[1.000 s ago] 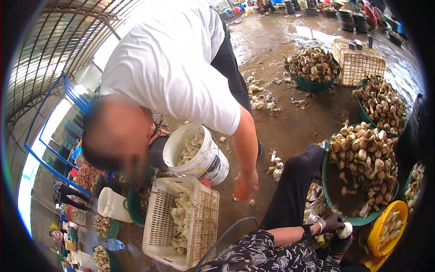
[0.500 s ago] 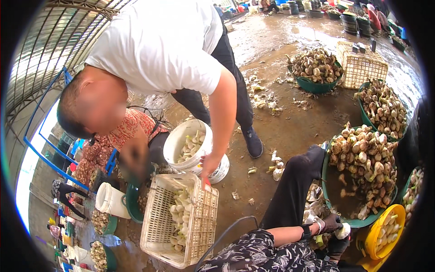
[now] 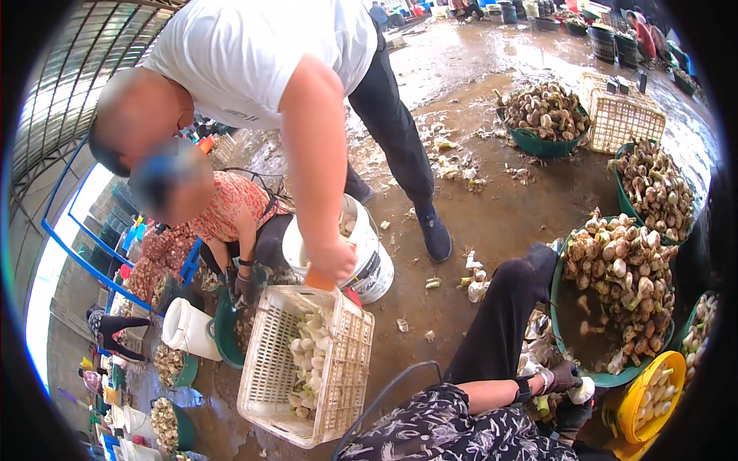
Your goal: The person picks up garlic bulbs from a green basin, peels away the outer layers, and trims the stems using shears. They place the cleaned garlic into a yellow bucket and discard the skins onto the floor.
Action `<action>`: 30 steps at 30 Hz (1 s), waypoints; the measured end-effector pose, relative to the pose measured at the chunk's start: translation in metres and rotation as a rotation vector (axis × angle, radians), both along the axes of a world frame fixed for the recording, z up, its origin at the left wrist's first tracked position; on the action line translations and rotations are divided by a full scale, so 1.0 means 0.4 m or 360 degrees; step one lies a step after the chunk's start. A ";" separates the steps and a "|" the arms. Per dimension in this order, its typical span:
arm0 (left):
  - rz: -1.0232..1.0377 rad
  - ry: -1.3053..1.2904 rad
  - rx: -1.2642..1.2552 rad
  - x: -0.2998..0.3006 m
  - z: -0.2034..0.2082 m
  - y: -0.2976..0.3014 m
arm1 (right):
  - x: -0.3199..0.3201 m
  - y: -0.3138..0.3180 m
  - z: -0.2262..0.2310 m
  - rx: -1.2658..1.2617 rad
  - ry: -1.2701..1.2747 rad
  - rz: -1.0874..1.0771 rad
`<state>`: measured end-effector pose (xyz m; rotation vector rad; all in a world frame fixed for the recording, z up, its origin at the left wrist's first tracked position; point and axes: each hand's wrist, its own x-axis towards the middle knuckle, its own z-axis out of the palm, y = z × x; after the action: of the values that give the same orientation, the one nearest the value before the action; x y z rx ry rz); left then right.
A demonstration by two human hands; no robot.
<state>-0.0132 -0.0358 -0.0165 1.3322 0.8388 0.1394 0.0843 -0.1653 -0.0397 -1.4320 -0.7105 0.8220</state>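
At the lower right, my left hand, in a dark glove, is closed about a white garlic bulb. My right hand, also dark-gloved, is closed against the bulb's lower side; its fingers are partly hidden. Beside them stands a yellow bucket with peeled white bulbs. A wide green tub with a heap of unpeeled, stemmed garlic lies just beyond. Loose husks and stalks gather between my knee and that tub.
A person in a white shirt bends over a white crate of garlic and a white bucket. Another person in a patterned top sits behind. More garlic tubs stand on the wet, husk-strewn floor.
The standing person has shifted, with the near arm now across the white bucket and its hand above the crate's rim. The seated person shows more. My hands have barely moved.
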 end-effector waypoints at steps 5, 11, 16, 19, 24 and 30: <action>-0.0047 0.0040 -0.0081 0.004 -0.017 -0.003 | -0.003 -0.003 -0.006 -0.0002 -0.0037 0.0002; -0.0051 0.0018 -0.0033 0.009 -0.025 -0.003 | -0.001 -0.007 -0.006 0.0005 -0.0086 0.0009; 0.0012 -0.0043 0.0033 0.010 -0.035 -0.004 | -0.008 0.009 -0.003 0.0007 -0.0125 0.0011; -0.0080 0.0032 -0.0034 0.004 0.005 -0.004 | 0.001 0.001 -0.004 -0.0010 -0.0157 -0.0018; -0.0066 -0.0002 0.0097 -0.015 0.003 -0.003 | -0.007 0.002 0.009 -0.0013 -0.0213 0.0018; -0.0099 0.0028 0.0108 -0.011 0.004 -0.007 | -0.010 0.001 0.008 -0.0038 -0.0304 0.0003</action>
<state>-0.0175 -0.0384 -0.0148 1.4233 0.8124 0.1080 0.0804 -0.1648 -0.0366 -1.5455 -0.8490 0.7027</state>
